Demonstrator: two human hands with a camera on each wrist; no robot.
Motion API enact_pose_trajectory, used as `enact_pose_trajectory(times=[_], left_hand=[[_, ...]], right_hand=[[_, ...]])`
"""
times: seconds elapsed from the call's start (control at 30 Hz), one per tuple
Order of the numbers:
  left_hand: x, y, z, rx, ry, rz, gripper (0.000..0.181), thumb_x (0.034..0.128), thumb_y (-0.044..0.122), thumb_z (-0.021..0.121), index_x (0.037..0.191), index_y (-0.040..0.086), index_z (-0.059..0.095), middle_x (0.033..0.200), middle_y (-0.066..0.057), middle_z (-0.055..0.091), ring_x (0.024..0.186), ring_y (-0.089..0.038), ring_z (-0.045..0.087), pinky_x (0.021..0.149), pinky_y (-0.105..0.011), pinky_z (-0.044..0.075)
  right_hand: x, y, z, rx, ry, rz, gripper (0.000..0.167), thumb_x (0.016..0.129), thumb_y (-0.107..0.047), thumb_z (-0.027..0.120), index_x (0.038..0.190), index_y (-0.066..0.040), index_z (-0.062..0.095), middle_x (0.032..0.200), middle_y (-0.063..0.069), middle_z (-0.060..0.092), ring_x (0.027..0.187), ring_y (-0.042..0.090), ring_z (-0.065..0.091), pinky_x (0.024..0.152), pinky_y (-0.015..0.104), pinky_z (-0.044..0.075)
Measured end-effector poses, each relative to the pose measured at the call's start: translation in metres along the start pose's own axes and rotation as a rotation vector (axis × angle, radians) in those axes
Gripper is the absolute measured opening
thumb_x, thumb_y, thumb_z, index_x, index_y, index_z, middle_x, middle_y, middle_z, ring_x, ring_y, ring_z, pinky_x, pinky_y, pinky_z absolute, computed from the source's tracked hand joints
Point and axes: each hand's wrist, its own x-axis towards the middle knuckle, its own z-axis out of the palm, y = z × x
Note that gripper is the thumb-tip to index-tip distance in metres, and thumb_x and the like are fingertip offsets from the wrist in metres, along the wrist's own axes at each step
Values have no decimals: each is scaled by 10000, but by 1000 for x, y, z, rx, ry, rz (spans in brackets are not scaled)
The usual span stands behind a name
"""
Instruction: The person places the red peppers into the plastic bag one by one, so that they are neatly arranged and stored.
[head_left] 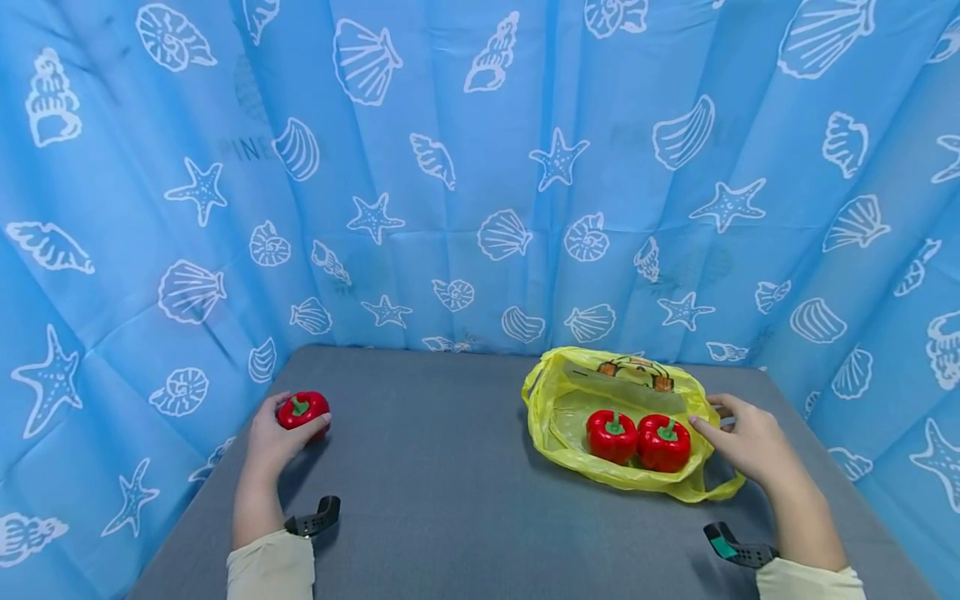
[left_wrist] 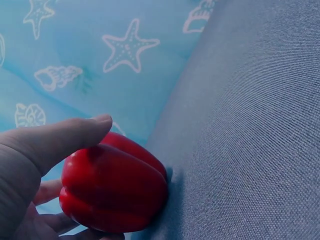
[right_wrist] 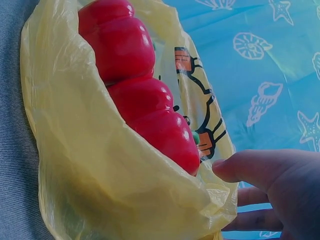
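My left hand (head_left: 272, 440) grips a red bell pepper (head_left: 309, 407) with a green stem, at the left of the table. In the left wrist view the thumb lies over this pepper (left_wrist: 115, 187) and fingers curl under it; its lower end is at the table surface. At the right, a yellow plastic bag (head_left: 581, 468) lies with its mouth spread wide. Two more red bell peppers (head_left: 663, 446) sit side by side inside. My right hand (head_left: 753, 440) pinches the bag's right edge, thumb on the inner side and fingers behind, as the right wrist view shows.
The grey cloth-covered table (head_left: 435, 467) spans between the hands. A blue curtain (head_left: 465, 192) with white shells and starfish hangs behind it and along both sides. One bag handle (head_left: 726, 490) loops out at the front right.
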Motion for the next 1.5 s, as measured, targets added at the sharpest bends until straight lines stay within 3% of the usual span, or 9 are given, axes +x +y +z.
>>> enact_pose_trajectory(times=[0.77, 1.5], left_hand=[[3, -4, 2, 20, -30, -12, 1110, 912, 336, 833, 1664, -22, 99, 1655, -342, 248, 1491, -570, 280, 1100, -692, 488], [4, -8, 3, 48, -45, -2, 1079, 915, 352, 824, 1647, -41, 135, 1632, -345, 286, 1468, -570, 310, 1082, -682, 507]], right_hand=[[-1, -2, 0, 2, 3, 2, 688, 1045, -451, 636, 1393, 134, 536, 1257, 388, 645, 1045, 489, 688, 736, 508, 643], [-1, -3, 0, 2, 0, 2, 696, 1046, -458, 630, 1399, 135, 534, 1272, 388, 641, 1046, 488, 687, 736, 505, 645]])
